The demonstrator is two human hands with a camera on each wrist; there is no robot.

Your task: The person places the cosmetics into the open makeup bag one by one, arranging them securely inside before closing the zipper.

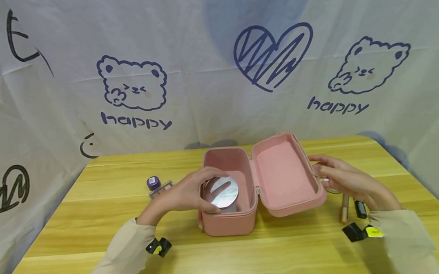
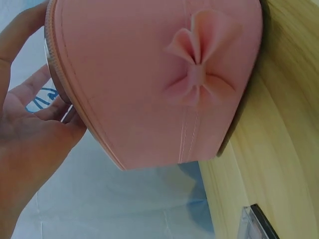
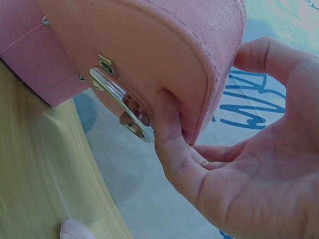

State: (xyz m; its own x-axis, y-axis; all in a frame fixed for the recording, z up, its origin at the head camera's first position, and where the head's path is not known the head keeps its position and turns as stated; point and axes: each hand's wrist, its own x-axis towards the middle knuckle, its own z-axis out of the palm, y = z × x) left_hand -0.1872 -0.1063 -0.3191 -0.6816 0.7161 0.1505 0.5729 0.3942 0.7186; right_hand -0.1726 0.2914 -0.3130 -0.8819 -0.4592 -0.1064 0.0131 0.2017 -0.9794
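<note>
A pink cosmetic case (image 1: 228, 226) stands on the table with its lid (image 1: 285, 171) swung out to the right. My left hand (image 1: 190, 191) reaches over the case's left rim and holds a round mirror (image 1: 225, 195) between thumb and fingers, just inside the opening. The mirror's shiny face reflects the fingers. A pink bow (image 2: 198, 74) decorates the case's outer side in the left wrist view. My right hand (image 1: 344, 180) grips the lid's outer edge, its thumb and fingers on either side. Beside those fingers, a metal handle (image 3: 119, 94) is fixed to the lid's outside.
Left of the case lie a purple-lidded jar (image 1: 153, 182) and a small clear-and-dark palette (image 1: 161, 189). Below the right hand are a slim beige-gold tube (image 1: 344, 209) and a short black item (image 1: 360, 209). A printed cloth (image 1: 203, 92) hangs behind the wooden table (image 1: 283, 252).
</note>
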